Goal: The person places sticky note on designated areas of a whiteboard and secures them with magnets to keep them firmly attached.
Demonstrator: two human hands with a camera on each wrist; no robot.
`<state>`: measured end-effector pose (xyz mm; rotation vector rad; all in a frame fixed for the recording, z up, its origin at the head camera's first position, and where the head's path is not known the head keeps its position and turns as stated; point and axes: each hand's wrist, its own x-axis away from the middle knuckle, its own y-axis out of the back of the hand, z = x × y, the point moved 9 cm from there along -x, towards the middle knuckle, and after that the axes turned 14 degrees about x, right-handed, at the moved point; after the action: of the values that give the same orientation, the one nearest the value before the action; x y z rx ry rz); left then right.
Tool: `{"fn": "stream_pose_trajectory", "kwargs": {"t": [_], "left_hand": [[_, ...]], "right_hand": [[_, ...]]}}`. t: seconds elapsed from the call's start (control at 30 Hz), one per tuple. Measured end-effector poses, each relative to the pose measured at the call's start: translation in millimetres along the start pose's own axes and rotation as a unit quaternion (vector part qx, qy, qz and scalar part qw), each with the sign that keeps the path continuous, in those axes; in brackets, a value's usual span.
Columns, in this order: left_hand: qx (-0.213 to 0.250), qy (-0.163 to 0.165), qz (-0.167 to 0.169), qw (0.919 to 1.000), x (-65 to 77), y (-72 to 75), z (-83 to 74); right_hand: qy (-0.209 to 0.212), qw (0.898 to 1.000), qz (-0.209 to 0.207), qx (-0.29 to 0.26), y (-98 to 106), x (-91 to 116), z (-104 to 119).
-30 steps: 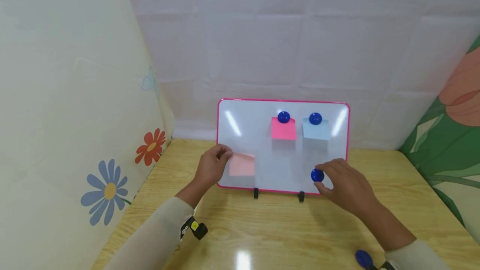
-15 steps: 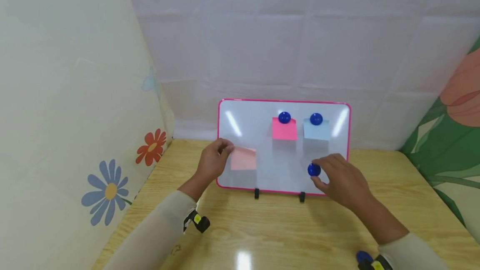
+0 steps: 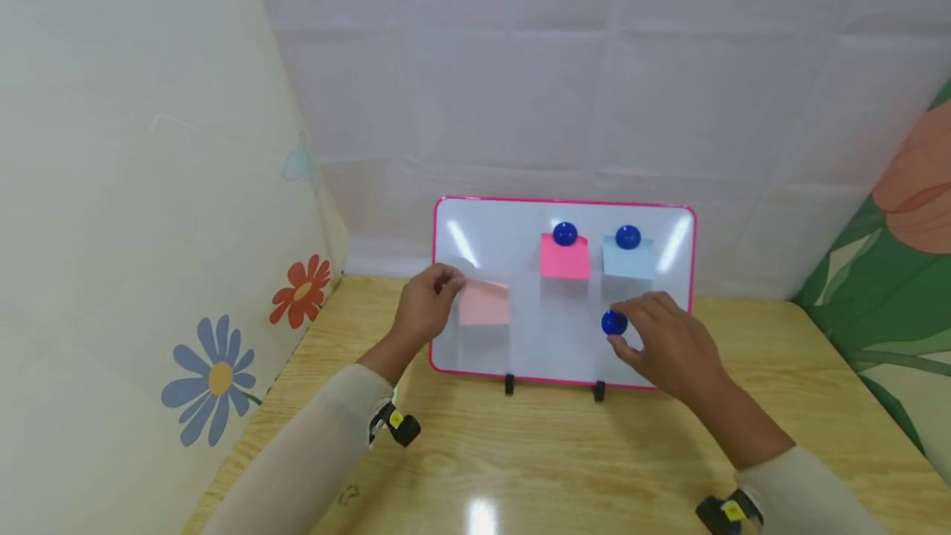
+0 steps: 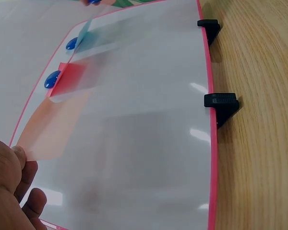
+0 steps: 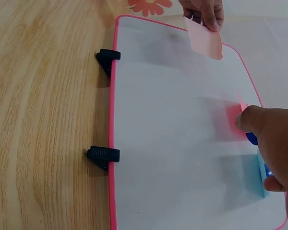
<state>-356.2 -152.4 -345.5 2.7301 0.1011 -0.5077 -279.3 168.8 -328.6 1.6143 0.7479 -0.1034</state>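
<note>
A pale pink sticky note (image 3: 484, 304) is pinched at its upper left corner by my left hand (image 3: 427, 304). It hangs in front of the lower left part of a pink-rimmed whiteboard (image 3: 560, 345); the left wrist view shows the note (image 4: 55, 132) tilted off the surface. Between thumb and fingers, my right hand (image 3: 672, 345) holds a round blue magnet (image 3: 613, 323) before the board's lower right part. Higher up, a bright pink note (image 3: 565, 262) and a light blue note (image 3: 627, 262) each have a blue magnet at the top edge.
Two black feet (image 3: 508, 384) support the board's lower edge on the wooden table (image 3: 550, 461). A pale sheet (image 3: 520, 89) hangs behind it. Flower-printed walls stand at both sides. Something blue (image 3: 733, 528) lies partly hidden beneath the right wrist camera.
My left hand has raised the pale pink note a little. My right hand has moved up and to the left with the blue magnet.
</note>
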Motion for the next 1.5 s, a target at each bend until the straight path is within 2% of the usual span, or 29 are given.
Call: {"fn": "stream_pose_trajectory", "kwargs": {"t": [0.73, 1.17, 1.5], "left_hand": [[-0.002, 0.0, -0.002, 1.0, -14.1, -0.7, -5.0], [-0.004, 0.02, -0.001, 0.9998, -20.1, -5.7, -9.1], [-0.019, 0.009, -0.01, 0.9997, -28.1, -2.1, -12.6]], "right_hand": [[0.002, 1.0, -0.023, -0.002, 3, -20, 4], [0.01, 0.999, -0.036, 0.001, 3, -28, 9], [0.024, 0.998, -0.057, 0.007, 5, -40, 16]]}}
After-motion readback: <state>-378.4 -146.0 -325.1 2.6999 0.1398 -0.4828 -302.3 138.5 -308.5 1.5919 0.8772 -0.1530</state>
